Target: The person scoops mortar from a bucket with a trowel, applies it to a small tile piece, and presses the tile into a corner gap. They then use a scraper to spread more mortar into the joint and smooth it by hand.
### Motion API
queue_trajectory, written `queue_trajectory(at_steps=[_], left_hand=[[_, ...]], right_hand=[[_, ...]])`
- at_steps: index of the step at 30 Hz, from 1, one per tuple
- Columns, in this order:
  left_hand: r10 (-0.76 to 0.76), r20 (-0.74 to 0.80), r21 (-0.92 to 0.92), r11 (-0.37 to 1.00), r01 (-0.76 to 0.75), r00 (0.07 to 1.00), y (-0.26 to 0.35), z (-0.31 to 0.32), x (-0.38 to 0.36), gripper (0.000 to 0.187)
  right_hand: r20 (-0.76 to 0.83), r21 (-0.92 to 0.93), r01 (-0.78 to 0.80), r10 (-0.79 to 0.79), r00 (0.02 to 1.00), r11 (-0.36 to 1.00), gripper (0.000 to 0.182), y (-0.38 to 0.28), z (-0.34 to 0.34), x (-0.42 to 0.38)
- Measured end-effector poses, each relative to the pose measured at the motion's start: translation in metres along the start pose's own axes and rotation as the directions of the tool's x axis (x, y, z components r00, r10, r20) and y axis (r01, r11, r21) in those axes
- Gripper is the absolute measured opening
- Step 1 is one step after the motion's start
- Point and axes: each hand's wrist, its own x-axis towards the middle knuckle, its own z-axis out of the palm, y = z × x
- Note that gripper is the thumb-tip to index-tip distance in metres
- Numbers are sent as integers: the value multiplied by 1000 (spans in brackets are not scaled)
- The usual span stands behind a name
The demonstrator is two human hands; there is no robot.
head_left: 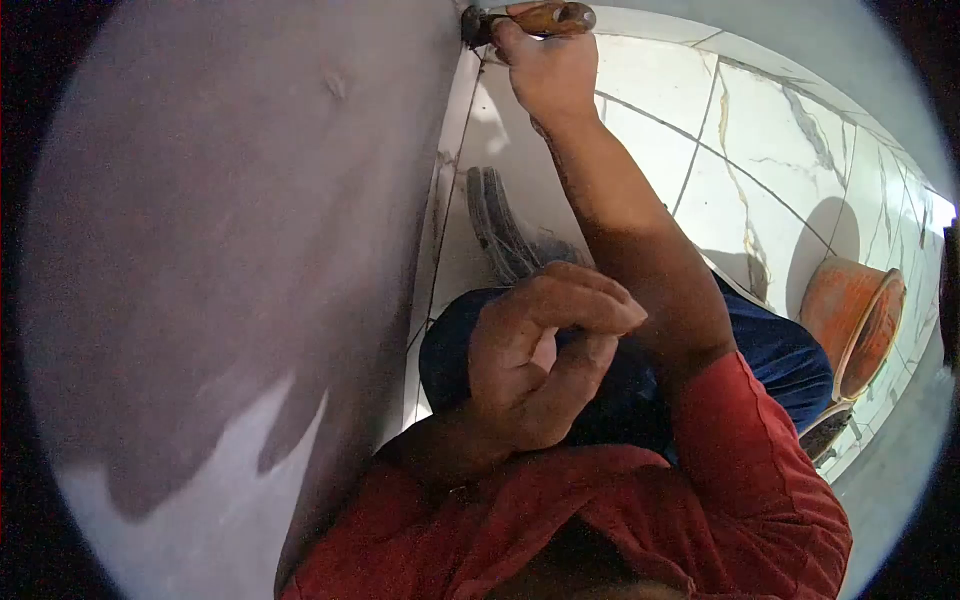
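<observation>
White veined floor tiles (pixel 650 80) lie beside the smooth grey wall (pixel 250 200); work there looks under way, the remainder unclear. The right hand (pixel 562 72) grips a brown-handled tool (pixel 550 18) near it; the left hand's (pixel 530 365) fingers curl narrow.

White tiled flr (pixel 650 85) w/ grey & gold veins, dark grout; orange bucket (pixel 835 300) nr lower R edge; 2nd container (pixel 826 436) just below bucket, partly hidden; dark grey ridged item (pixel 492 225) nr L edge, blurry, can't ID.

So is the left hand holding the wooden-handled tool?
No, the right hand holds the wooden-handled tool, with the left hand well apart from it.
</observation>
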Motion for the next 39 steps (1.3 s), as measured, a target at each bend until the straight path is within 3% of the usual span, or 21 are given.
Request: queue_trajectory(at_steps=[4, 6, 8, 11, 13, 16, 28, 31, 34, 37, 39], left_hand=[[-52, 24, -15, 999, 53, 998, 3, 1, -2, 9], [-94, 51, 1, 996, 94, 994, 2, 0, -3, 9], [-71, 42, -14, 997, 71, 997, -1, 1, -5, 9], [-65, 37, -28, 997, 66, 997, -3, 1, -6, 9], [-75, 44, -33, 997, 76, 996, -5, 1, -7, 9], [-66, 40, -72, 995, 69, 997, -7, 4, -7, 9], [-88, 2, -33, 996, 88, 996, -10, 6, -8, 12], [-93, 75, -10, 995, 94, 993, -6, 2, -6, 13], [-121, 93, 13, 993, 120, 988, -5, 2, -7, 14], [-133, 86, 33, 991, 130, 987, -8, 4, -7, 14], [-44, 48, 51, 998, 42, 998, -10, 6, -4, 13]], right_hand=[[-17, -88, -39, 38, 999, 995, 14, 0, 3, 5], [-16, -37, 4, -5, 1000, 999, 13, 3, 5, 6], [-16, 16, 48, -47, 999, 999, 13, 7, 7, 7], [-62, -73, 27, -32, 998, 997, 20, 18, 8, 10], [-17, 73, -1, 2, 1000, 997, 19, 22, 10, 16], [29, 141, -26, 22, 999, 990, 14, 17, 7, 15], [50, 258, -106, 97, 994, 960, 15, 15, 7, 15], [39, 290, -108, 101, 994, 951, 16, 15, 7, 13], [-22, 165, -48, 52, 998, 985, 17, 17, 10, 14], [36, 172, -26, 20, 999, 985, 16, 12, 12, 15], [50, 94, 3, -8, 999, 996, 17, 4, 11, 13]])
